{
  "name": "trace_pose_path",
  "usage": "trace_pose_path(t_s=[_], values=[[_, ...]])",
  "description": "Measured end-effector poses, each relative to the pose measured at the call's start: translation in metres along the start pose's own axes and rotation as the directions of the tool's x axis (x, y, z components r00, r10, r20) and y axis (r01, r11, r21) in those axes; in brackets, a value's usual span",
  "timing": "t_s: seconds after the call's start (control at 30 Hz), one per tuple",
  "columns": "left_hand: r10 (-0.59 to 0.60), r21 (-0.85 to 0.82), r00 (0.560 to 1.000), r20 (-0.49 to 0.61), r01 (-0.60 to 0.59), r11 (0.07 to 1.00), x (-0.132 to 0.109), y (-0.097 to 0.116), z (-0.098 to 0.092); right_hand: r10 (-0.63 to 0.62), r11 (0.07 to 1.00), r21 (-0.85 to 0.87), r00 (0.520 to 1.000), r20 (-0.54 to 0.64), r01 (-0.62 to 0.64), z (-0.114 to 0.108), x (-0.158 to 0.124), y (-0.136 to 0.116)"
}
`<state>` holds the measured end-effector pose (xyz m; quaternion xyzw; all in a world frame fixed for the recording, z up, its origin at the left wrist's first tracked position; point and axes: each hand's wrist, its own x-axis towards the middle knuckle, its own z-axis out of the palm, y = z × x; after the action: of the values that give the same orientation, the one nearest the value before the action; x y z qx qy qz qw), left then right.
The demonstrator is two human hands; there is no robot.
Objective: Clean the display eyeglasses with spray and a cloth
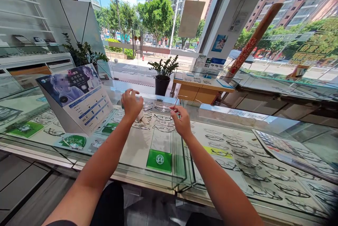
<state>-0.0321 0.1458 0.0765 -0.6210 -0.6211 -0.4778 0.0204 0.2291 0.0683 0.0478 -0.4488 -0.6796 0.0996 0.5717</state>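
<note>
Glass display counter [132, 148], eyeglasses [165, 126] in rows under its top, potted plant [163, 78] beyond the far edge. Right hand [182, 119] raised near far edge, thumb and fingertips pinching a thin reddish piece [175, 103], too small to identify. Left hand [132, 104] alongside, fingers loosely curled; grip side hidden, can't tell if holding anything.

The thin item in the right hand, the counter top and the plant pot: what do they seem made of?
Thin item: fine and reddish, perhaps metal or plastic; too small to tell. Counter top: apparently clear, glossy glass; eyeglass frames show through it. Plant pot: dark and smooth-looking, maybe plastic or glazed ceramic.
</note>
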Motion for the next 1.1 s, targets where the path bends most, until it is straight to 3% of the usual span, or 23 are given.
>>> trace_pose_path(t_s=[0.1,0.17,0.33,0.63,0.77,0.97,1.03,1.1], values=[[-0.181,-0.075,0.965,-0.192,0.169,0.983,0.01,-0.014,-0.001,0.001,1.0,-0.001,1.0,-0.008,-0.001,0.0,0.0,0.0],[-0.327,-0.124,0.916,-0.234,0.305,0.944,0.017,-0.027,0.001,0.001,1.0,-0.002,1.0,-0.009,-0.001,0.0,0.001,0.0],[-0.564,-0.181,0.821,-0.083,0.544,0.819,0.031,-0.059,0.012,-0.003,1.0,-0.003,1.0,-0.022,0.003,-0.001,0.002,0.001],[-0.665,-0.171,0.747,0.01,0.656,0.735,0.032,-0.078,0.026,0.0,1.0,0.0,1.0,-0.031,0.0,-0.002,0.002,0.0],[-0.64,-0.246,0.768,0.007,0.622,0.744,0.035,-0.069,0.02,0.01,1.0,0.001,0.999,-0.031,-0.009,-0.002,0.003,-0.001],[-0.47,-0.46,0.879,0.082,0.452,0.764,0.035,-0.029,0.004,0.044,0.998,0.036,0.998,-0.035,-0.043,-0.003,0.005,0.0],[-0.369,-0.599,0.906,0.208,0.416,0.684,0.028,-0.011,-0.001,0.06,0.996,0.069,0.998,-0.035,-0.057,-0.002,0.005,0.002],[-0.149,-0.789,0.889,0.434,0.454,0.415,0.018,0.008,-0.008,0.079,0.989,0.126,0.996,-0.028,-0.075,-0.001,0.005,0.004]])
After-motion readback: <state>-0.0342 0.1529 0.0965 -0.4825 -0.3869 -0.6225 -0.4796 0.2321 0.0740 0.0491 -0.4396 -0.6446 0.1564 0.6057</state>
